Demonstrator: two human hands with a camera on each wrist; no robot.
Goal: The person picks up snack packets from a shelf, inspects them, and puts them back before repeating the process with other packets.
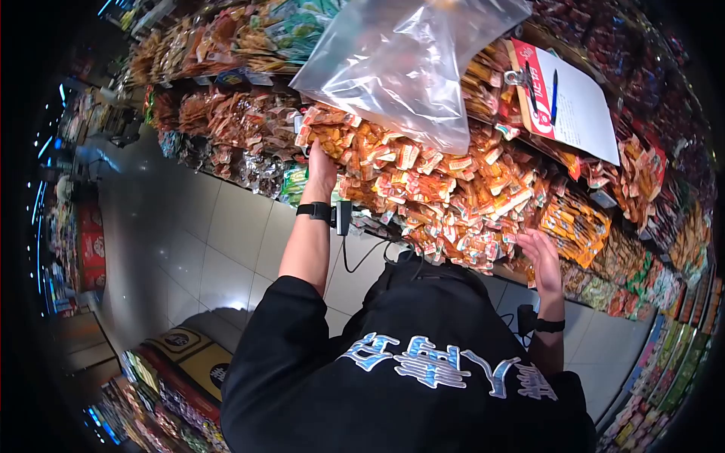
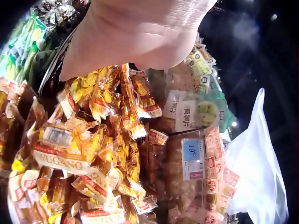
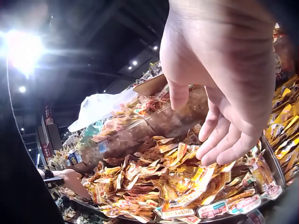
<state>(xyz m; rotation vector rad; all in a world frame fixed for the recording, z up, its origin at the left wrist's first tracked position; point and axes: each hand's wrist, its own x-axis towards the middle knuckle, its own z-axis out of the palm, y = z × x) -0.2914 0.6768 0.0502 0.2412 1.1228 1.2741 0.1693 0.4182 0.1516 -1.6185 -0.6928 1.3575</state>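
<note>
This place is a shop which sells packed snacks. Small wrapped packets (image 1: pixel 423 181) lie together in a great heap, and one of them, in the left wrist view, carries a barcode (image 2: pixel 57 136). Beside the heap, a price label (image 2: pixel 190 151) shows a number that begins with 19. Other kinds of goods (image 1: pixel 234 121) are displayed in neighbouring sections. There are also rows of coloured packs (image 1: pixel 664 370), a tiled floor (image 1: pixel 226 219), and bright lamps (image 3: pixel 23 49) under a dark ceiling (image 3: pixel 117 42).
</note>
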